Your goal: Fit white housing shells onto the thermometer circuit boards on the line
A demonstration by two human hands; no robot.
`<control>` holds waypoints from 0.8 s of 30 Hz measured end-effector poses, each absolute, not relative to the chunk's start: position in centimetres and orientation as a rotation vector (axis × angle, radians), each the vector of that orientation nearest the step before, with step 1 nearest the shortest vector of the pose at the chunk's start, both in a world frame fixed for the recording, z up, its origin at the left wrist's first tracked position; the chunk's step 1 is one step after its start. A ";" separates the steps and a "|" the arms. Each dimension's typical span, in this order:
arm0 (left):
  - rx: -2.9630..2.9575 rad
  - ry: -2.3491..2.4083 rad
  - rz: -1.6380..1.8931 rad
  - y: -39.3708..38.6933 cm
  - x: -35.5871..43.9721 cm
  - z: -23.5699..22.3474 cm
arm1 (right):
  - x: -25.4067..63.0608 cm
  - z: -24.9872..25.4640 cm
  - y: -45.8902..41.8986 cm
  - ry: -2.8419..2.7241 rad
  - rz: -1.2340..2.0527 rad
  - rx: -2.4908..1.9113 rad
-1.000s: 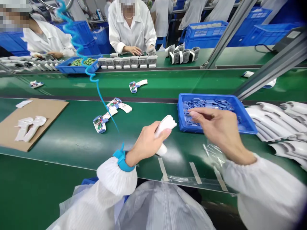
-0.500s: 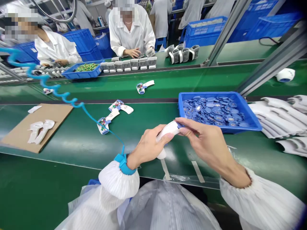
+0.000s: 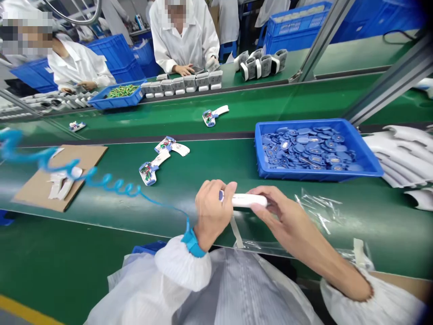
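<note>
My left hand [image 3: 212, 212] and my right hand [image 3: 280, 216] both grip a long white plastic housing [image 3: 245, 200] in front of me, a little above the green belt. A small blue disc [image 3: 221, 195] shows at its end, under my left fingers. A blue coiled cord [image 3: 111, 184] runs from the belt's left side to a blue wrist strap [image 3: 192, 243] on my left wrist. Open gun-shaped white housings with circuit boards [image 3: 148, 174] lie on the belt to the left of my hands.
A blue tray [image 3: 318, 175] full of blue discs stands beyond my right hand, with stacked white housings [image 3: 402, 153] to its right. Clear plastic film [image 3: 316, 210] lies on the belt. White parts sit on a cardboard sheet [image 3: 88, 155] at left. Co-workers [image 3: 182, 36] sit across a second belt.
My hands have come closer to my body and turned the white housing to lie level. My right hand has moved away from the tray, and the view has tilted slightly.
</note>
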State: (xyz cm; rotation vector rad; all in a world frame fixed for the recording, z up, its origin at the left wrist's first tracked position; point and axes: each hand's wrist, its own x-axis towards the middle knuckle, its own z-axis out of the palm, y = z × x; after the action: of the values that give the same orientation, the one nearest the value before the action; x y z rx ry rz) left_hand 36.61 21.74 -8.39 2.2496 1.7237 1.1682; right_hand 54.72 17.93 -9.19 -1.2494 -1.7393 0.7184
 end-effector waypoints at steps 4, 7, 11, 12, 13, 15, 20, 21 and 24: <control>2.245 1.774 1.168 23.0 37.5 -9.4 | 52.9 -9.5 17.0 -1.831 0.524 -1.214; 2.270 1.663 1.020 23.4 36.9 -8.7 | 52.0 -9.9 16.8 -1.677 0.500 -1.263; 2.224 1.373 1.201 22.4 35.2 -7.9 | 52.4 -10.3 18.4 -1.262 1.169 -1.462; 2.173 1.344 1.338 22.2 34.9 -8.1 | 52.6 -10.4 19.0 -1.151 1.382 -1.477; 2.088 1.363 1.471 22.2 34.8 -8.3 | 52.6 -10.5 19.5 -1.062 1.566 -1.463; 1.854 1.479 1.617 22.8 34.9 -9.0 | 52.3 -10.7 20.1 -1.071 1.715 -1.420; 1.623 1.624 1.542 26.1 35.8 -10.3 | 50.0 -11.3 19.5 -1.851 0.975 -1.405; 1.647 1.669 1.547 26.6 35.9 -10.3 | 49.5 -11.5 19.3 -1.903 0.864 -1.420; 1.779 1.693 1.501 27.6 35.7 -10.0 | 48.9 -11.9 19.4 -1.904 0.729 -1.474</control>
State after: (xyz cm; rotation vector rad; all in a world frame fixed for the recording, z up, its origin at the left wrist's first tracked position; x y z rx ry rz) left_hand 35.74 27.58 -9.96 1.7790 1.6927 1.5009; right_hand 48.93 19.40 -11.89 -1.4740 -1.9042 0.7286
